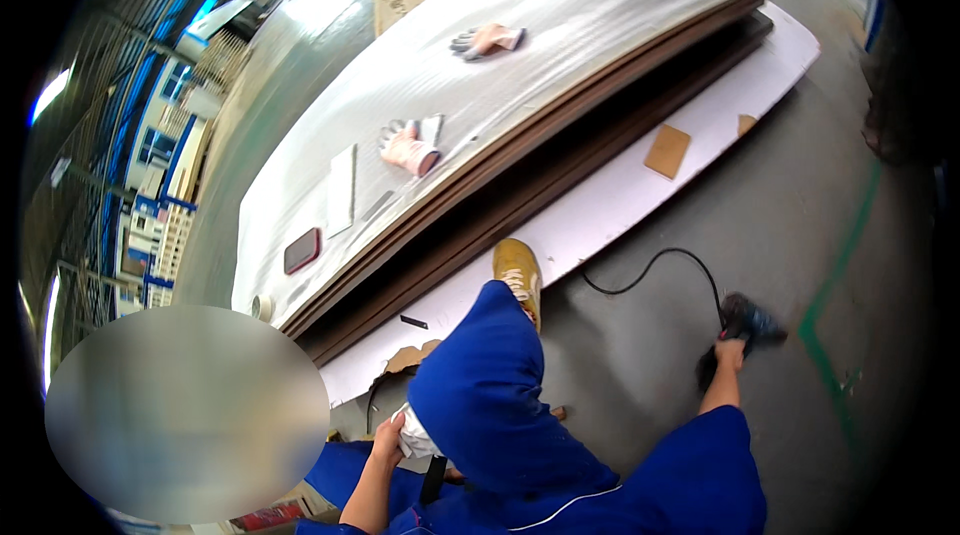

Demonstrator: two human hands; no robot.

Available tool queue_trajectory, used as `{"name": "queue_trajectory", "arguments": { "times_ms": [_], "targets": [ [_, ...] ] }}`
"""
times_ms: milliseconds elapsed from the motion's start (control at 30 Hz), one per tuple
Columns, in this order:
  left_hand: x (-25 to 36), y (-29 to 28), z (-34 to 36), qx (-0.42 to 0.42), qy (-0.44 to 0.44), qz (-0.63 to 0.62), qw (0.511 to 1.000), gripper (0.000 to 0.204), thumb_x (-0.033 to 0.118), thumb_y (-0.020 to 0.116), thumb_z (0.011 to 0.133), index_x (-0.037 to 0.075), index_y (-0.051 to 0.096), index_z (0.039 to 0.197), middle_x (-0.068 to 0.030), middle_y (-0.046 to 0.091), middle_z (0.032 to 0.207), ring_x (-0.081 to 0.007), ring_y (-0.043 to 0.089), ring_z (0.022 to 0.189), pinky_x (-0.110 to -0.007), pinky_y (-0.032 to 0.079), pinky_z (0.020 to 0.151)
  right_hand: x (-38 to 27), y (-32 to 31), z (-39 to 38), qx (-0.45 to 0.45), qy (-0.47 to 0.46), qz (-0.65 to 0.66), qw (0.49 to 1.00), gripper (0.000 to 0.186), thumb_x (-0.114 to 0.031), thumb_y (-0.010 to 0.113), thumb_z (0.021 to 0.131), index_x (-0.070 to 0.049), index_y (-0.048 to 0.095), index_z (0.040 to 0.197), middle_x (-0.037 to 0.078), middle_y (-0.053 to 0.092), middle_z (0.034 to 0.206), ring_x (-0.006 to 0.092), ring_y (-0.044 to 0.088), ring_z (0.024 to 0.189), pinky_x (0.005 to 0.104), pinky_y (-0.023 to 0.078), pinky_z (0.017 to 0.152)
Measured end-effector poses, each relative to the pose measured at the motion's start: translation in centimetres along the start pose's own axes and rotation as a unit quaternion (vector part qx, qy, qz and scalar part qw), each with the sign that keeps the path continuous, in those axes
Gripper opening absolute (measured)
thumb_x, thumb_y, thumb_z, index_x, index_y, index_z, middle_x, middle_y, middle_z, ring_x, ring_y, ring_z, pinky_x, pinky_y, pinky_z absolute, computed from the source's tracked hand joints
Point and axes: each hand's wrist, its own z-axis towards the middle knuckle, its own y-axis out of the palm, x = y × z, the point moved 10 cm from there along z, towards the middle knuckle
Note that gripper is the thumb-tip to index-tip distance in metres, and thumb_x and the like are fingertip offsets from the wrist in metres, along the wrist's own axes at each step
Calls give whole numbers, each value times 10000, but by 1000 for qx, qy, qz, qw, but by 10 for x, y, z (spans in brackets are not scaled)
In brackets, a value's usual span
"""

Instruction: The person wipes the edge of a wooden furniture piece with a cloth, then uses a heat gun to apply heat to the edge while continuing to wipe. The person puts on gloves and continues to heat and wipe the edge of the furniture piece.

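Down at the right, my right hand (731,351) is closed around the grip of a dark corded power tool (757,323), held over the floor and slightly blurred. Its black cord (660,253) loops back toward the white board. At the lower left, my left hand (388,443) grips a crumpled white cloth or paper (416,435) beside my raised blue-trousered knee. Which of the two it is, I cannot tell. My yellow shoe (517,273) rests at the edge of the white board (590,220), under a stack of brown panels (540,150).
Clear film (380,85) covers the stack. On it lie two work gloves (408,147), another glove (487,41), a phone (302,251), a white strip (341,190) and a tape roll (262,307). A brown cardboard piece (667,151) sits on the board. A blurred oval hides the lower left.
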Motion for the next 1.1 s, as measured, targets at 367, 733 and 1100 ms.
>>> {"name": "queue_trajectory", "arguments": {
  "times_ms": [367,733,1100],
  "targets": [
    [-23,-3,42,-27,-1,-51,998,526,400,286,1048,9,432,1367,-136,514,1373,-295,504,1249,-428,370,1082,34,32,12,-137,71,-79,985,695,-640,622,755,-58,690,1128,92,686,1117,205,655,1015,373,471,887],
    [50,8,35,26,65,-298,952,498,235,296,943,-74,453,1301,-210,521,1341,-358,479,1267,-472,342,1096,4,-52,-61,15,-36,-103,994,561,-464,678,733,-47,692,1107,191,637,1194,340,603,1111,462,467,933],
    [173,-38,43,-55,201,-373,904,419,235,426,942,-44,511,1243,-161,595,1241,-294,550,1182,-410,400,1045,-240,-230,-226,-100,-448,526,716,233,-253,628,940,-37,583,1015,2,555,808,100,547,695,255,454,626]
  ]
}}
